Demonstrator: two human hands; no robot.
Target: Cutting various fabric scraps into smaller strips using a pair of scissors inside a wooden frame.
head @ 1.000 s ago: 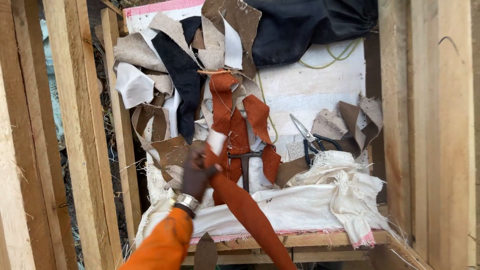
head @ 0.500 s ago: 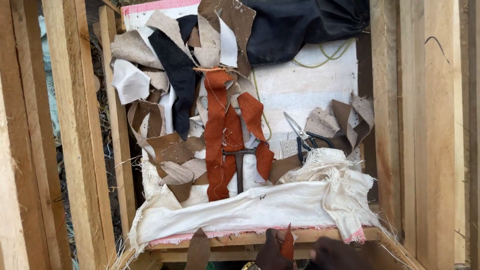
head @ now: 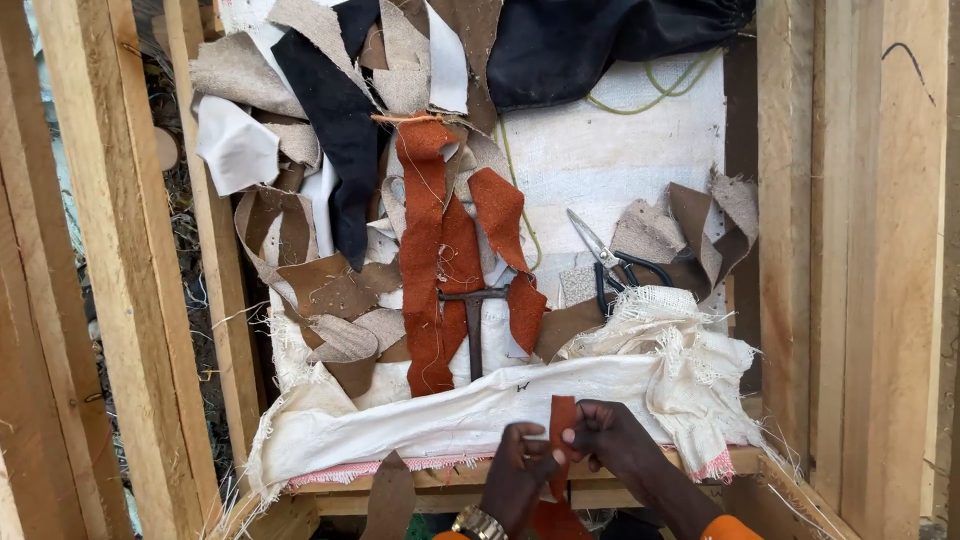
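Note:
Both my hands meet at the bottom middle, over the near edge of a white cloth point(head: 430, 420). My left hand point(head: 520, 470), with a metal watch at the wrist, and my right hand point(head: 615, 445) pinch the same rust-orange fabric strip point(head: 562, 425), which hangs down between them. Just beyond them a hammer point(head: 472, 325) lies on longer rust-orange strips point(head: 425, 260). Scissors point(head: 605, 260) rest to the right of it, among brown scraps.
Brown, grey, black and white fabric scraps point(head: 340, 170) are heaped at the upper left, and a dark cloth point(head: 600, 50) lies at the top. Wooden frame boards point(head: 860, 260) stand on both sides. A brown scrap point(head: 388, 495) hangs at the near edge.
A second ago my left hand reached up to the orange strips with a long one. It has drawn back to the near edge, and both hands now hold a short orange strip.

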